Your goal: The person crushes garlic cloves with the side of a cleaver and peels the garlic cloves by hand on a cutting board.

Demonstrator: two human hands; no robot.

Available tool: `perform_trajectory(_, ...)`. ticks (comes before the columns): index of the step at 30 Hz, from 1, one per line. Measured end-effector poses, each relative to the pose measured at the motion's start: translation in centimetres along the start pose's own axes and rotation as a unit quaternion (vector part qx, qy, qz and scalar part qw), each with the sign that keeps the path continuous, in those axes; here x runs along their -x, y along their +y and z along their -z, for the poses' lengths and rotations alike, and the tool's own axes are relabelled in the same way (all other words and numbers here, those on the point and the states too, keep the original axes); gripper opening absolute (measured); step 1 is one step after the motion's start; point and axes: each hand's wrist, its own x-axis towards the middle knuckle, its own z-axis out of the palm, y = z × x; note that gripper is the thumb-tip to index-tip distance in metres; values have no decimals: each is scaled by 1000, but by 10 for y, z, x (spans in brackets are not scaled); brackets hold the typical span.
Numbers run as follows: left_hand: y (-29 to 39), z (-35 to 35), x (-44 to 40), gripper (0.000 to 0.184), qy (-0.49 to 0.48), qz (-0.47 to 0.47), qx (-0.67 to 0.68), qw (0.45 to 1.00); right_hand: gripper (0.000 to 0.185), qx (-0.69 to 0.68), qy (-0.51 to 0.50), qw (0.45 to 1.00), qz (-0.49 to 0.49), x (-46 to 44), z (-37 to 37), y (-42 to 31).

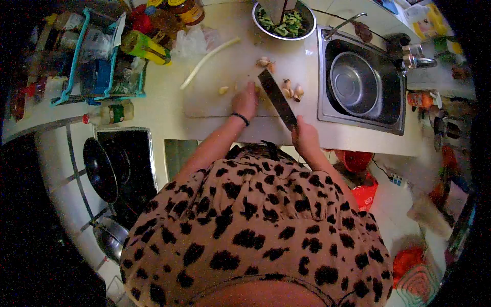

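Observation:
My right hand (306,135) is closed round the handle end of a broad, dark-bladed kitchen knife (277,100), its blade slanting up and left over a pale cutting board (204,106). Left of the blade, my left hand (245,101), with a black band on its wrist, rests low at the board. Its fingers are drawn together, and what they hold is hidden. A peeled garlic clove (223,90) lies to the left of this hand. Unpeeled garlic cloves (288,91) sit right of the blade, and more garlic (263,61) lies beyond its tip. A long white stalk (207,62) lies at the board's upper left.
A bowl (284,38) of chopped greens stands behind the board. To the right is a steel sink (323,110) holding a metal basin (353,84). Bottles (146,47) and a blue-edged rack (76,56) crowd the left. A black pan (99,169) sits lower left.

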Motion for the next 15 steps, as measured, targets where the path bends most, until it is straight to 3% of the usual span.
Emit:
perform_trajectory(2,-2,5,-21,32,40,-6,4,999,20,4,8,1000,-22,7,3,5)
perform_trajectory(5,31,52,-52,33,-21,69,-37,997,29,-26,23,999,-25,12,15,11)
perform_trajectory(7,39,61,-65,33,30,-6,-33,999,22,-86,34,994,-65,14,23,8)
perform_trajectory(8,35,57,-75,33,29,-6,-32,999,22,-86,33,994,-65,15,27,5)
perform_trajectory(10,24,42,-93,23,30,-100,-37,994,17,-146,32,987,-64,15,35,-2)
perform_trajectory(15,20,48,-99,23,6,-94,-77,993,17,-181,50,980,-60,17,36,-6)
